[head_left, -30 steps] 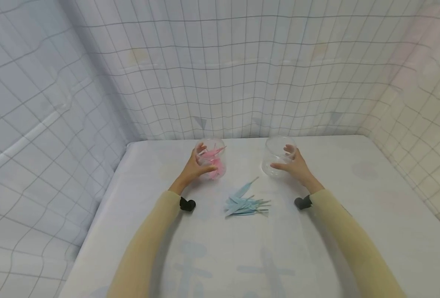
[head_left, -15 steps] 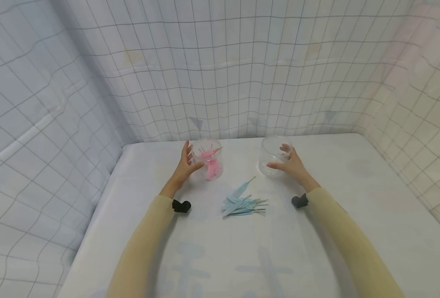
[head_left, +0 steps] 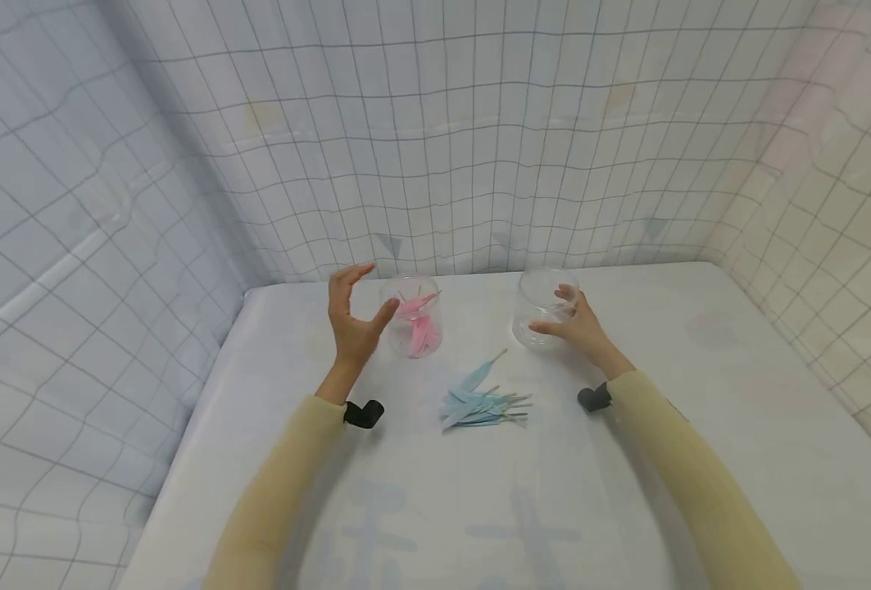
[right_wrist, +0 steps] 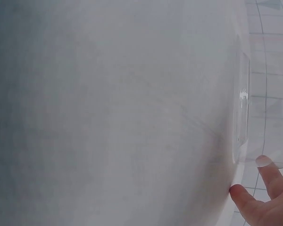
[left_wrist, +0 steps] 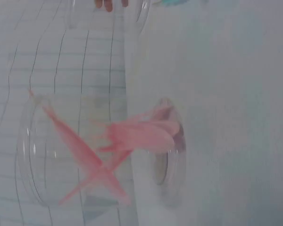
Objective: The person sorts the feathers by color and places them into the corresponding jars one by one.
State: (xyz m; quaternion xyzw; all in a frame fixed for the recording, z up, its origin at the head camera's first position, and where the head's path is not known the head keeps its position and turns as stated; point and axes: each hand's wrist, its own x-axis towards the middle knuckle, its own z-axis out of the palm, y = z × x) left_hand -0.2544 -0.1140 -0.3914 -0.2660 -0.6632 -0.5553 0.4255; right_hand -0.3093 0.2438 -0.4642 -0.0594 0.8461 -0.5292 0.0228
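Note:
A clear round jar (head_left: pixel 410 280) stands upright at the back of the table, left of the middle. Several pink feathers (head_left: pixel 422 332) are inside it, some tips rising to its rim; the left wrist view shows the pink feathers (left_wrist: pixel 140 136) through the jar wall. My left hand (head_left: pixel 352 328) is beside this jar on its left, fingers spread and apart from the thumb, holding nothing. To the right stands a second clear jar (head_left: pixel 533 307) with nothing visible in it. My right hand (head_left: pixel 584 332) holds it from the right, thumb in front and fingers behind.
A loose pile of pale blue feathers (head_left: pixel 475 406) lies on the white-covered table (head_left: pixel 435 508), in front of and between the jars. A white grid-patterned curtain (head_left: pixel 442 164) rises behind the table and along both sides.
My left hand has let go of the jar with pink feathers and moved left and up away from it, fingers opening. My right hand stays at its jar.

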